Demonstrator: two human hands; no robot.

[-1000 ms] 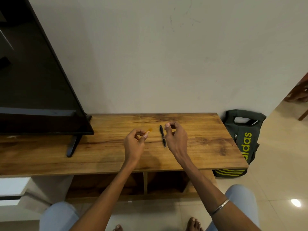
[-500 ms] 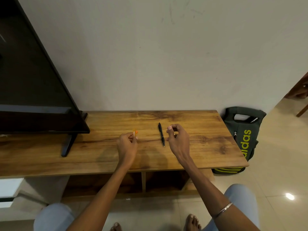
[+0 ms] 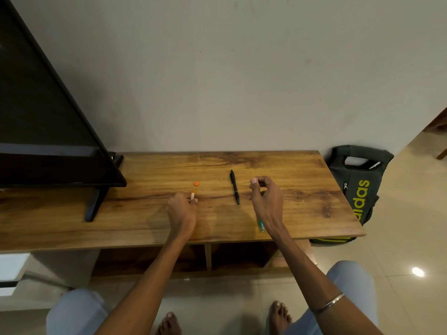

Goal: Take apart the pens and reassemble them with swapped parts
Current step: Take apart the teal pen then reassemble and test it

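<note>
A black pen [image 3: 234, 187] lies on the wooden TV stand [image 3: 302, 184], pointing away from me. Just right of it my right hand [image 3: 267, 200] hovers with thumb and forefinger pinched on a thin wire-like pen part [image 3: 244, 182]. A teal pen piece [image 3: 260, 225] shows under that wrist; whether it is held or lying there is unclear. My left hand [image 3: 183, 209] rests on the wood left of the black pen, fingers closed on a small pale pen piece [image 3: 192, 196]. A tiny orange cap [image 3: 196, 183] sits loose on the wood just beyond it.
A black television [image 3: 48, 131] on a stand foot [image 3: 94, 204] fills the left side. A dark green backpack [image 3: 358, 187] leans against the stand's right end. The wall runs behind; my knees and bare feet are below the front edge.
My left hand has dropped to the tabletop, and the orange cap it held now lies loose on the wood. My right hand has stayed pinched beside the black pen.
</note>
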